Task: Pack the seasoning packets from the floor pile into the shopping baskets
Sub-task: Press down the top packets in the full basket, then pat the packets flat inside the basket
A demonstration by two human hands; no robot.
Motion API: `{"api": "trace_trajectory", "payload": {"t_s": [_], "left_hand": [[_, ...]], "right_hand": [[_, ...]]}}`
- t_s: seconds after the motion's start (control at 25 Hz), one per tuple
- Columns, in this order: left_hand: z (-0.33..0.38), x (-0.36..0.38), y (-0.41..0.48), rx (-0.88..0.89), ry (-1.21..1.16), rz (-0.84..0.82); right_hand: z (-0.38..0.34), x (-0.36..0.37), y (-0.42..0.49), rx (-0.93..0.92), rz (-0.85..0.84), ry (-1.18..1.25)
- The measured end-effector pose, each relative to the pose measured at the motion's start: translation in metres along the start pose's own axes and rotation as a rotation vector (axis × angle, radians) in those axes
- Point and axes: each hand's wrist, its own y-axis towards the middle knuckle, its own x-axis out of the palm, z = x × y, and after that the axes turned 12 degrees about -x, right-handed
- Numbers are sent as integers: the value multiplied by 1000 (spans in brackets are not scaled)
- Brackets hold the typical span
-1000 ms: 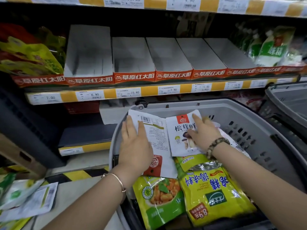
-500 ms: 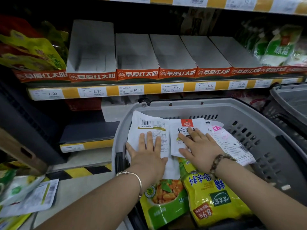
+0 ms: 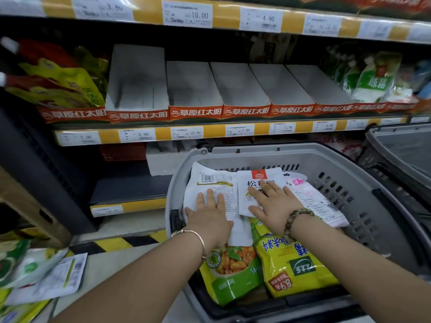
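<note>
A grey shopping basket (image 3: 349, 173) stands on the floor before the shelves. Inside lie two white seasoning packets side by side: one back-up with a barcode (image 3: 210, 183), one with a red logo (image 3: 258, 177). My left hand (image 3: 211, 214) presses flat on the barcode packet. My right hand (image 3: 272, 203) lies flat on the red-logo packet. Beneath them are a green-yellow packet (image 3: 231, 271), a yellow packet (image 3: 293, 264) and a white packet with pink print (image 3: 314, 199). A pile of packets (image 3: 35, 276) lies on the floor at the left.
A second grey basket (image 3: 405, 150) stands at the right edge. Shelves with empty white display boxes (image 3: 193, 87) and price tags rise behind. A cardboard box (image 3: 28, 210) sits at the left, and a black-yellow striped strip (image 3: 121, 243) runs along the shelf base.
Both hands lowered the two white packets from upright against the basket's rim to lying flat on the packets below. The fingers now spread flat on them.
</note>
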Motion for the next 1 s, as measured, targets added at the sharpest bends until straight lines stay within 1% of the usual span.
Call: {"api": "trace_trajectory", "payload": {"t_s": [0.12,0.28,0.4,0.52,0.76,1.0], "left_hand": [[-12,-9,-11,97,-150,176],[-34,-27,-33,188,-368,415],[-70,-36,-55,172,-473,564],[-126,-35,-78,79,-528,668],[-250,-1,-132,-150,-539,722],[-349,76,-184,-360,-553,680]], "right_hand": [[-10,-12,-3,0,120,38],[-44,-35,-4,-69,302,114],[-84,-56,1,-163,387,170],[-137,-70,10,-285,421,214],[-256,-72,33,-479,388,224],[-368,-25,51,-609,285,234]]}}
